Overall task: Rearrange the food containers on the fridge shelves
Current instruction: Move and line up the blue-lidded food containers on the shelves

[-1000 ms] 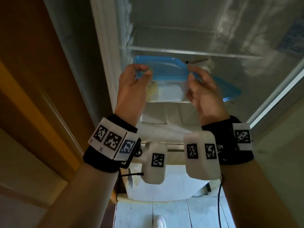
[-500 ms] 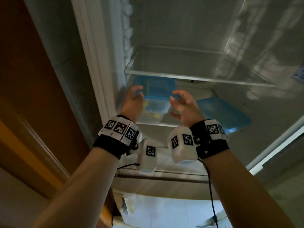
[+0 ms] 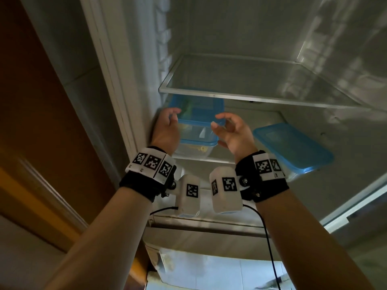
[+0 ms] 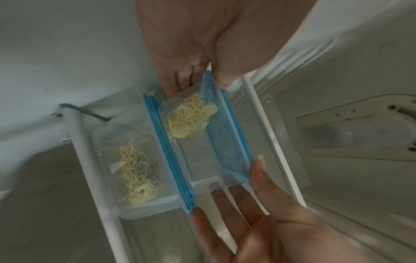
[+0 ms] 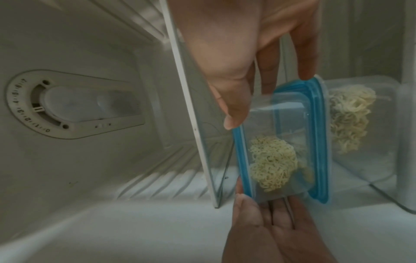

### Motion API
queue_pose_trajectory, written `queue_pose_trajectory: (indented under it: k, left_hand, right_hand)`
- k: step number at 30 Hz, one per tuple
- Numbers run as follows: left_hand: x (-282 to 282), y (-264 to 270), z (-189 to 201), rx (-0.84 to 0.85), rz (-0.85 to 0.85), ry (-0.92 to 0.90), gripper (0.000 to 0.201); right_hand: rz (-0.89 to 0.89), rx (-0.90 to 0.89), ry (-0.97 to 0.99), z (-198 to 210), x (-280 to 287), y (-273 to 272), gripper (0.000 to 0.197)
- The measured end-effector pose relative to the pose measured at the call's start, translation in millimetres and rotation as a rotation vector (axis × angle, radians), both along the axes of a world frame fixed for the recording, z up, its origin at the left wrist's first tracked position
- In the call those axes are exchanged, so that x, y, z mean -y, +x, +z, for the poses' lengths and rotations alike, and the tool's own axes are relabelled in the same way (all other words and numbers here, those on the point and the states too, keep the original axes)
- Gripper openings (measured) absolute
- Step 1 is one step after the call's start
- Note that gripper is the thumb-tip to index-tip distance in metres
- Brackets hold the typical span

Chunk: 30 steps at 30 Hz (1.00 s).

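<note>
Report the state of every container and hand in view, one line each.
top container: lidded, holds noodles, stacked on the bottom container.
bottom container: lidded, holds noodles, sits on the lower shelf.
right container: lidded, stands apart on the same shelf, contents not visible.
left hand: grips the top container's end.
right hand: fingers relaxed, holds nothing.
</note>
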<state>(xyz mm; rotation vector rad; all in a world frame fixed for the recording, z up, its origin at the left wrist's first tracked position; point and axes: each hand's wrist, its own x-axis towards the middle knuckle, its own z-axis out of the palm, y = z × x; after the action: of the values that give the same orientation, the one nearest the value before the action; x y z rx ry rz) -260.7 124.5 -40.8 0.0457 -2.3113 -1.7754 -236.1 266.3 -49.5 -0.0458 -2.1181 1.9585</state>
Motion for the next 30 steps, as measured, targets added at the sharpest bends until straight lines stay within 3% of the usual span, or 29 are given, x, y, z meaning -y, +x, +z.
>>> queue_pose_trajectory:
  k: [3, 7, 10, 14, 16, 18, 21, 26, 28, 30]
  left_hand:
    - [-0.2, 2.1, -0.1, -0.002, 0.008, -0.006, 0.034]
    - [0.9, 6.6, 2.4, 0.052, -0.022, 0.041, 0.039]
    - [2.9, 13.8, 3.3, 0.073, -0.071, 0.106, 0.048]
    - [9.8, 29.3, 3.2, 0.104, -0.085, 0.244, 0.052]
    - [11.0, 38.5, 0.3, 0.12, -0.086, 0.298, 0.041]
    - [7.0, 48.5, -2.6, 0.139, -0.066, 0.332, 0.024]
    - [-11.6, 58.6, -5.9, 0.127, -0.057, 0.297, 0.014]
    - [-77.9, 71.6, -17.3, 0.249, -0.434, 0.236, 0.013]
    - [-105.2, 72.4, -17.7, 0.318, -0.56, 0.197, 0.033]
    - [-124.7, 72.5, -17.2, 0.31, -0.667, 0.152, 0.048]
  right_hand:
    - [0.003, 0.007, -0.009, 0.3, 0.7, 2.5, 0.017]
    - [-0.001, 0.081, -0.001, 3.3, 1.5, 4.0, 0.044]
    - [0.0, 0.091, -0.046, 5.6, -0.4, 10.0, 0.053]
    - [-0.11, 0.081, -0.11, 5.6, -13.5, 22.2, 0.039]
    - [-0.177, 0.016, -0.152, 4.9, -23.9, 30.4, 0.027]
    - [-0.277, -0.051, -0.138, 3.2, -39.7, 40.4, 0.028]
    - [-0.47, -0.152, -0.068, 2.9, -66.9, 58.6, 0.024]
    - [-0.829, -0.108, -0.067, -11.4, -121.8, 78.6, 0.034]
    - [-0.893, -0.043, -0.039, -19.5, -136.3, 85.0, 0.059]
    - [-0.874, 0.029, -0.065, -27.2, -143.8, 88.3, 0.071]
